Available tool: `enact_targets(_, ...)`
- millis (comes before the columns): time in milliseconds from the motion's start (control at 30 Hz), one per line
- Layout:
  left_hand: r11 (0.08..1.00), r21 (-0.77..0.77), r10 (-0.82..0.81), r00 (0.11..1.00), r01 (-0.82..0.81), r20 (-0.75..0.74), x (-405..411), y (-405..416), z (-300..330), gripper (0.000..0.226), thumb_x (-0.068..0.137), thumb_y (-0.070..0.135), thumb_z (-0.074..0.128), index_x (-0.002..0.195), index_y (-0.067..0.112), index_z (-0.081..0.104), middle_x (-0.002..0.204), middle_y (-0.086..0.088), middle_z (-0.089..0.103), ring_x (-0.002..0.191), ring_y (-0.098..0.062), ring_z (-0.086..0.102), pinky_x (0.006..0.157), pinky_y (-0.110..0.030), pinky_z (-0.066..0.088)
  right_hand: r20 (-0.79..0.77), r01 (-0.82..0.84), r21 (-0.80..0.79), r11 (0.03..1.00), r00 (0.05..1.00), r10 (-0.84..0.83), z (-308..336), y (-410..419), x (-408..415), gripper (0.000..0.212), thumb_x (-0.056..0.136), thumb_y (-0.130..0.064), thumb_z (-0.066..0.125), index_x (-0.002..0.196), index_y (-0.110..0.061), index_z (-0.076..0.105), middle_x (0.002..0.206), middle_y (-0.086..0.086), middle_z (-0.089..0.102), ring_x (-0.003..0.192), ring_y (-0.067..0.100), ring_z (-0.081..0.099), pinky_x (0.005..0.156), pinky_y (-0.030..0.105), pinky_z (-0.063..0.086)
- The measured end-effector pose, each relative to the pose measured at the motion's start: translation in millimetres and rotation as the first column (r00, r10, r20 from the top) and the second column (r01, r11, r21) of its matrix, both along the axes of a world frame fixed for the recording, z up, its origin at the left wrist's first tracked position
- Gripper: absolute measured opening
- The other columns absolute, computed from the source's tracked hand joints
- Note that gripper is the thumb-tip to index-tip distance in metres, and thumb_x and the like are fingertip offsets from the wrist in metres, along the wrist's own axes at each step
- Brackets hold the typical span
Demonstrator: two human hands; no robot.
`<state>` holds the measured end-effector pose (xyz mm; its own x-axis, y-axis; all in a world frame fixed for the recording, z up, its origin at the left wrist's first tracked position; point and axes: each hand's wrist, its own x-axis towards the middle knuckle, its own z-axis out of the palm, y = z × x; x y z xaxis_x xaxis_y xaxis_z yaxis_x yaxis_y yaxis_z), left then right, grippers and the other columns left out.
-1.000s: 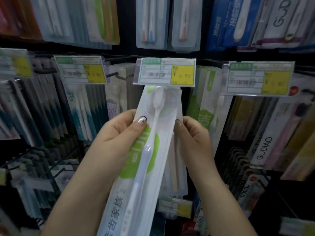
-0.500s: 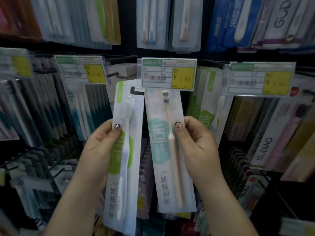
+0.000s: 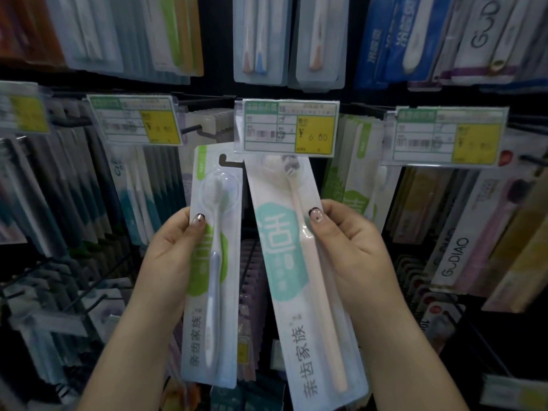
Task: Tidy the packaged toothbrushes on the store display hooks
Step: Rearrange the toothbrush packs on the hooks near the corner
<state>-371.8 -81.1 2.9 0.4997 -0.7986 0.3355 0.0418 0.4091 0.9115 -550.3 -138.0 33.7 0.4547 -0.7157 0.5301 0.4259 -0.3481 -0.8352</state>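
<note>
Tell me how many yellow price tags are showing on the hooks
4. One blurred at the far left edge, one left of centre, one in the centre above the two held packs, one on the right. Others may be hidden behind packs.

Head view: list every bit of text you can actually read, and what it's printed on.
"亲齿家族": green-labelled toothbrush pack, in the left hand.
"亲齿家族": teal-labelled toothbrush pack, in the right hand.
"¥ 6 00": centre price tag.
"GUDIAO": white box, right.
Other price tags, barcodes, small print: too blurred.
</note>
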Motion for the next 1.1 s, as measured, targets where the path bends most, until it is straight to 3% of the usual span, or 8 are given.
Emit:
enact_targets(167,1.000,0.006,0.001,1.000,-0.001,0.000,2,0,-4,0.021,0.080,0.035,0.055,0.089,0.022,0.069,0.078,-0.005,0.069,0.064,-0.019,0.064,0.059,-0.031,0.055,0.019,-0.055,0.028,0.998,0.998,0.054,4,2,-5,0.026,0.080,-0.019,0.052,0.071,-0.026,0.074,0.071,-0.007,0.072,0.067,0.003,0.067,0.061,0.016,0.051)
enact_targets(267,1.000,-0.012,-0.015,1.000,0.014,-0.022,1,0,-4,0.021,0.076,0.036,0.057,0.085,0.021,0.070,0.073,-0.003,0.069,0.059,-0.015,0.064,0.054,-0.025,0.055,-0.029,0.009,-0.051,0.999,1.000,-0.010,0,5,-10,0.023,0.084,-0.019,0.052,0.077,-0.024,0.073,0.075,-0.005,0.072,0.070,0.006,0.067,0.062,0.018,0.051)
enact_targets(467,1.000,-0.001,-0.007,1.000,0.007,-0.022,-2,-5,-8,0.022,0.091,0.023,0.048,0.089,0.022,0.070,0.075,-0.001,0.070,0.061,-0.013,0.065,0.055,-0.024,0.055,-0.113,0.156,-0.105,0.982,0.979,-0.167,-12,1,-25,0.017,0.090,-0.023,0.053,0.080,-0.017,0.066,0.072,-0.010,0.069,0.068,0.002,0.064,0.059,0.013,0.047)
enact_targets(600,1.000,0.016,-0.004,1.000,0.004,-0.009,-8,-11,-11,0.021,0.091,0.023,0.049,0.096,0.023,0.070,0.084,-0.002,0.072,0.070,-0.015,0.067,0.062,-0.025,0.055,-0.185,0.250,-0.138,0.958,0.944,-0.273,-21,-7,-38,0.024,0.090,-0.033,0.050,0.081,-0.016,0.065,0.074,-0.003,0.068,0.068,0.010,0.064,0.058,0.021,0.049)
enact_targets(733,0.999,0.024,-0.026,1.000,0.026,0.007,-20,-16,-13,0.025,0.094,0.017,0.047,0.091,0.027,0.070,0.078,0.002,0.073,0.066,-0.011,0.066,0.059,-0.022,0.054,-0.237,0.336,-0.173,0.926,0.898,-0.371,-27,-12,-53,0.025,0.089,-0.036,0.046,0.079,-0.020,0.063,0.073,0.001,0.067,0.064,0.016,0.062,0.056,0.027,0.048)
enact_targets(833,0.998,0.022,-0.064,0.997,0.063,0.049,-30,-20,-13,0.019,0.086,0.023,0.051,0.096,0.023,0.067,0.079,0.003,0.073,0.068,-0.009,0.067,0.060,-0.020,0.054,-0.245,0.405,-0.186,0.895,0.863,-0.441,-31,-16,-64,0.028,0.090,-0.038,0.043,0.082,-0.020,0.062,0.076,0.007,0.067,0.065,0.025,0.062,0.056,0.035,0.049)
enact_targets(1000,0.988,0.045,-0.152,0.979,0.147,0.135,-43,-24,-14,0.024,0.081,0.031,0.051,0.095,0.020,0.067,0.080,0.002,0.072,0.070,-0.011,0.066,0.059,-0.022,0.052,-0.240,0.471,-0.275,0.838,0.810,-0.535,-23,-27,-75,0.028,0.092,-0.035,0.041,0.083,-0.018,0.061,0.075,0.002,0.065,0.063,0.011,0.058,0.055,0.023,0.045)
enact_targets(1100,0.985,0.043,-0.171,0.973,0.166,0.155,-50,-27,-14,0.026,0.083,0.031,0.050,0.097,0.015,0.065,0.078,0.002,0.070,0.068,-0.011,0.065,0.058,-0.022,0.052,-0.236,0.496,-0.320,0.807,0.783,-0.575,-16,-35,-79,0.029,0.093,-0.033,0.040,0.084,-0.014,0.061,0.078,0.003,0.064,0.067,0.013,0.059,0.057,0.023,0.044)
